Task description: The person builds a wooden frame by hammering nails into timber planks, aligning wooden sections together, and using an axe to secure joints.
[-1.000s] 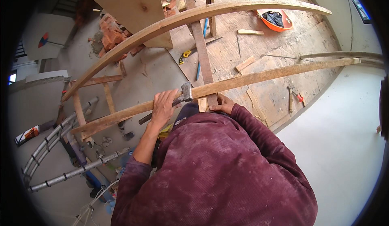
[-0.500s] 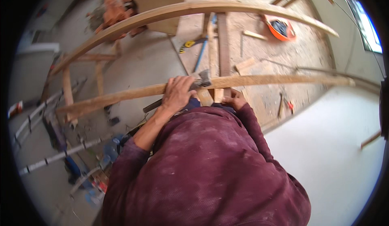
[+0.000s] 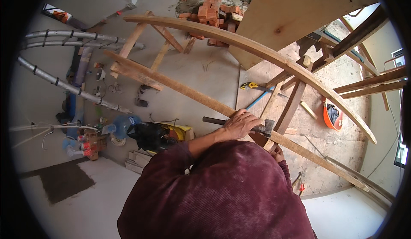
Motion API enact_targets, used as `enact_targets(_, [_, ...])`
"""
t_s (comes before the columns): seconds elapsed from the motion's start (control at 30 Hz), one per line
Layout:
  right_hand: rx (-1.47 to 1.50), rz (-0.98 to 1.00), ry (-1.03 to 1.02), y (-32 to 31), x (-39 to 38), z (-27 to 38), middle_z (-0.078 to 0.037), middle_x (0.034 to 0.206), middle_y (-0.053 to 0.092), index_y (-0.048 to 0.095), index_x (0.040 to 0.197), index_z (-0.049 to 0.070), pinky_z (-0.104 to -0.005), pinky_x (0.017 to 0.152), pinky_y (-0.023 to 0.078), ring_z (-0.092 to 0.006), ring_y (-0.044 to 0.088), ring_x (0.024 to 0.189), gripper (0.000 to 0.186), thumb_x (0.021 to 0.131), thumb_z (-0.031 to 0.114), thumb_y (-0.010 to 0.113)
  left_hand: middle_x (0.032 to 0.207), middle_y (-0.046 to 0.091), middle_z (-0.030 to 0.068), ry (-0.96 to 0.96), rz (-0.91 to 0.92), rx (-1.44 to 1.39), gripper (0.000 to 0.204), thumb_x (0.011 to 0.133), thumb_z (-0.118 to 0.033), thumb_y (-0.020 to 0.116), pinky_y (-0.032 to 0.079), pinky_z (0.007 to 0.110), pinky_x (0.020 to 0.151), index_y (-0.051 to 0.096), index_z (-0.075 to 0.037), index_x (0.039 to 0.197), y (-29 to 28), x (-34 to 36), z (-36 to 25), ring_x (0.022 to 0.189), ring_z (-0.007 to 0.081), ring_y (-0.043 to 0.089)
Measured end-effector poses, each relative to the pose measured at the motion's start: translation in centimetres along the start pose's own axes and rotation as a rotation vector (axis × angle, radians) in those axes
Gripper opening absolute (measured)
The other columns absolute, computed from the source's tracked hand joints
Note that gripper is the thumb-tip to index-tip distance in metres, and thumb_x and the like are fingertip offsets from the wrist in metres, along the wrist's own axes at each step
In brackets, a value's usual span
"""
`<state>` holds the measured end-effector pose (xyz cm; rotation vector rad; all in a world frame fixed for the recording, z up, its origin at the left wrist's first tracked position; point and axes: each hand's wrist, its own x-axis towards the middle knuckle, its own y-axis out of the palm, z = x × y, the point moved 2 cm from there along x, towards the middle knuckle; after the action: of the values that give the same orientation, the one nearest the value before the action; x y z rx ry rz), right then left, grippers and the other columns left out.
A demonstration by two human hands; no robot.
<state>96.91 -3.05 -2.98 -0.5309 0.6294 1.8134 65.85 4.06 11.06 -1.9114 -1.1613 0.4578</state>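
My left hand (image 3: 243, 124) lies over a long wooden beam (image 3: 188, 91) that crosses in front of me. Its fingers curl round a hatchet (image 3: 268, 128) lying along the beam; the dark handle sticks out past my wrist and the metal head shows beyond my fingertips. Below the beam, close to my body, my right hand (image 3: 278, 154) is closed beside the pale end of a wooden piece (image 3: 269, 145). My shirt and the beam partly hide that hand, so what its fingers hold cannot be made out. A darker crosspiece (image 3: 292, 106) runs away from the beam near the hatchet head.
Farther off, a second long rail (image 3: 222, 35) joins the wooden frame. A yellow-handled saw (image 3: 253, 86), an orange hard hat (image 3: 332, 115) and a plywood sheet (image 3: 291, 20) lie beyond. Bricks (image 3: 209, 14) are piled at the back; metal poles (image 3: 64, 87) stand left.
My view has turned leftward, so the beams now slant down to the right and more of the left side shows. My left hand stays on the hatchet and beam; my right stays low.
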Motion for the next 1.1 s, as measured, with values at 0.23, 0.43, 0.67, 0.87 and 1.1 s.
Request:
enact_targets(0.23, [0.279,-0.051,0.076,2.5,-0.7,0.9,-0.014,0.116,0.063,0.046,0.137,-0.002,-0.0361,0.083,0.058,-0.025,0.067,0.094,0.063,0.082,0.012,0.074,0.129,0.059,0.0046,0.051,-0.046,0.154,0.058,0.08,-0.012,0.069,0.03,0.043,0.113,0.056,-0.015,0.137,-0.7,-1.1,1.0,0.124,0.0211,0.053])
enact_targets(0.43, [0.191,-0.045,0.026,5.3,0.7,1.9,-0.017,0.124,0.062,0.045,0.138,-0.004,-0.0361,0.089,0.055,-0.0259,0.065,0.106,0.064,0.086,0.016,0.076,0.118,0.062,0.0017,0.011,-0.069,0.18,0.056,0.081,-0.005,0.064,0.038,0.039,0.1,0.06,-0.017,0.135,-2.3,-2.1,1.9,0.109,0.0203,0.057])
enact_targets(0.67, [-0.098,-0.058,-0.086,5.4,2.3,2.0,-0.016,0.128,0.062,0.048,0.137,-0.005,-0.0367,0.1,0.05,-0.0288,0.062,0.116,0.071,0.082,0.025,0.083,0.114,0.062,0.0037,0.018,-0.02,0.172,0.065,0.076,0.003,0.062,0.037,0.041,0.102,0.057,-0.013,0.139,-2.4,-2.1,2.0,0.108,0.0238,0.057])
enact_targets(0.87, [0.109,0.011,-0.089,4.0,1.9,1.4,-0.016,0.13,0.06,0.044,0.14,-0.004,-0.0384,0.097,0.054,-0.0272,0.061,0.116,0.066,0.085,0.014,0.078,0.113,0.063,0.0044,0.028,-0.039,0.237,0.062,0.079,0.001,0.061,0.038,0.041,0.098,0.057,-0.013,0.139,-1.1,-1.5,0.9,0.107,0.024,0.057])
enact_targets(1.1, [0.131,0.027,-0.081,2.2,1.2,1.4,-0.02,0.136,0.054,0.033,0.146,0.0,-0.0412,0.088,0.059,-0.0324,0.063,0.114,0.073,0.087,0.011,0.074,0.115,0.063,0.0033,0.036,-0.074,0.185,0.06,0.08,-0.001,0.06,0.038,0.037,0.098,0.057,-0.015,0.138,0.0,-1.7,0.5,0.108,0.0217,0.058])
